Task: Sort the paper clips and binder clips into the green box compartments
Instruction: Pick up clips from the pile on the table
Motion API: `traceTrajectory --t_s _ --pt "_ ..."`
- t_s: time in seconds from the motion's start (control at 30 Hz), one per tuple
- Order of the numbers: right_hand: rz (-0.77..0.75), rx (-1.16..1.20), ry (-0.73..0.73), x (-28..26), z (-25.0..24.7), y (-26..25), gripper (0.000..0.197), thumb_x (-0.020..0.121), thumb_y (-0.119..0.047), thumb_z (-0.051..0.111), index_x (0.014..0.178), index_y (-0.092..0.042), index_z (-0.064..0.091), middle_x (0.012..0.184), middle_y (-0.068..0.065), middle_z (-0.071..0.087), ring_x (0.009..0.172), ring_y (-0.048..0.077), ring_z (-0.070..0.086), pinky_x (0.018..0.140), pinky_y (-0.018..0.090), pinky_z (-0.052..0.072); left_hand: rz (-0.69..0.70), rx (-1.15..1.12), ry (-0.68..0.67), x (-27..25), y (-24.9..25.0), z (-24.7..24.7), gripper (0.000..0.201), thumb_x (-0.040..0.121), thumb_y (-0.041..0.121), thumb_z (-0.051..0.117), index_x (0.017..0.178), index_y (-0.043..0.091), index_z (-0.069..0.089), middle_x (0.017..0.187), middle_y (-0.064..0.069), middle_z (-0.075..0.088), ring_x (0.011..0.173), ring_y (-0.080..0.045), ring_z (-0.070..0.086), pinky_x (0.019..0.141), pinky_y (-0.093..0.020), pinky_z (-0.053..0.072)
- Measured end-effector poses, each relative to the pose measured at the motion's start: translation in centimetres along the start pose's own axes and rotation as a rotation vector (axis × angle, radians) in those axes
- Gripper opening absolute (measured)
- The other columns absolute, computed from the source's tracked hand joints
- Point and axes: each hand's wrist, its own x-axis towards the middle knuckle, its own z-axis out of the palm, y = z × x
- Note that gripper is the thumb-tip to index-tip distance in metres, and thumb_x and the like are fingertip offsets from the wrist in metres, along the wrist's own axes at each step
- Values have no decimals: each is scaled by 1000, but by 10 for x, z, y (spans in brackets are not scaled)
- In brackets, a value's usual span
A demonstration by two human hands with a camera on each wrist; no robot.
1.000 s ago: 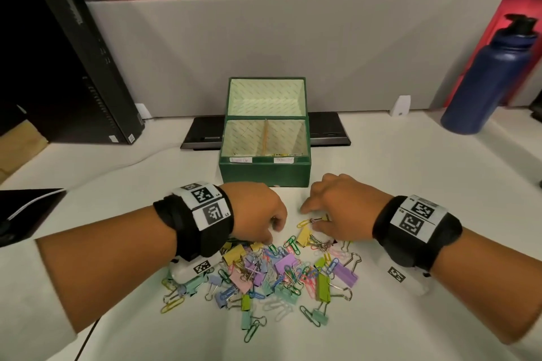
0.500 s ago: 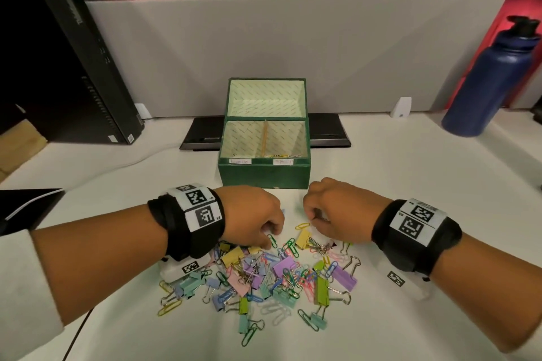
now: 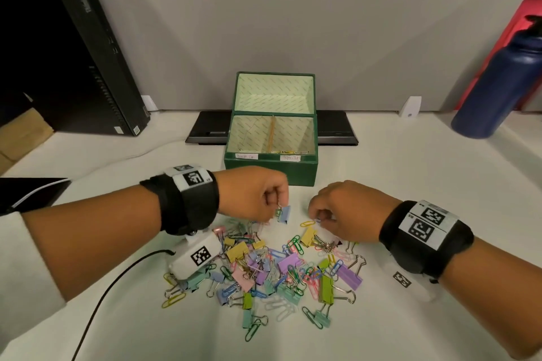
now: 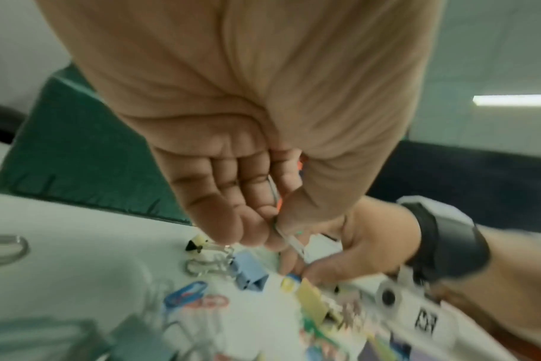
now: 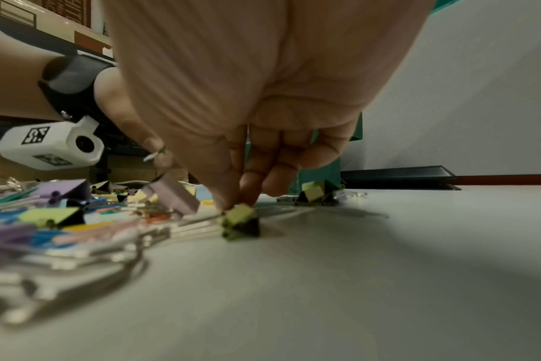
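The pile of coloured paper clips and binder clips [image 3: 275,269] lies on the white table in front of the green box [image 3: 271,168]. The box is open, with a divider between two compartments; yellow paper clips [image 3: 290,152] lie in the right one. My left hand [image 3: 264,199] hovers over the pile's far edge and pinches the wire handle of a blue binder clip [image 3: 284,214], [image 4: 250,273] that hangs below it. My right hand [image 3: 337,214] is down at the table, its thumb and forefinger pinching a small blue paper clip [image 3: 318,218] beside a yellow binder clip [image 5: 241,218].
A dark blue bottle [image 3: 495,82] stands at the far right. A black computer case [image 3: 82,53] is at the back left, and a flat black device [image 3: 337,129] lies behind the box. A black cable [image 3: 117,272] runs under my left forearm.
My left hand has lifted the blue binder clip off the pile and risen slightly toward the box. My right hand's fingers have curled in and pinched at the pile's far edge.
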Motion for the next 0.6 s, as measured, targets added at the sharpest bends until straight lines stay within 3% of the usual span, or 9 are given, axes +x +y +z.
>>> traceTrajectory --t_s 0.07,0.13,0.2,0.33,0.47,0.53,0.6 --pt "7 18 -7 1 1 0 20 92 -18 52 103 -27 66 94 -8 62 90 15 55 78 28 48 -80 -190 -99 1 0 -2 28 90 6 49 102 24 66 76 -5 63 61 -13 59 62 -25 53" --pt "15 29 -22 0 1 0 17 89 -16 53 95 -26 65 91 -8 59 90 14 53 76 28 48 -146 -292 -172 1 4 0 29 91 8 39 86 16 66 64 -8 60 55 -20 56 55 -26 52" --pt "10 25 -24 -1 1 0 13 87 -17 54 89 -26 63 92 -9 55 92 13 50 75 27 47 -207 -342 -219 1 9 8 24 89 10 39 76 12 59 59 -9 59 47 -21 51 44 -20 44" --pt "17 51 6 -3 2 2 11 87 -20 55 93 -27 61 95 -9 55 91 14 52 77 31 50 -240 -453 -257 4 12 20 12 78 15 44 73 15 54 57 -1 51 47 -17 48 43 -22 41" --pt "-23 80 -9 -2 1 2 21 94 -22 54 107 -33 65 97 -14 57 87 9 53 79 23 46 -98 23 -210 4 21 17 5 89 17 62 93 19 64 61 17 52 52 3 47 50 -8 33" --pt "-20 60 3 -2 0 1 20 97 -24 52 107 -32 67 97 -14 59 87 9 53 81 24 46 -29 308 -195 2 26 20 18 86 33 71 102 27 66 79 19 52 72 3 49 60 -12 32" --pt "-26 53 14 -3 0 1 18 97 -26 52 105 -31 68 98 -12 61 87 10 55 81 26 49 24 482 -188 3 28 25 20 86 42 69 102 30 66 99 15 58 88 -6 53 65 -22 34"
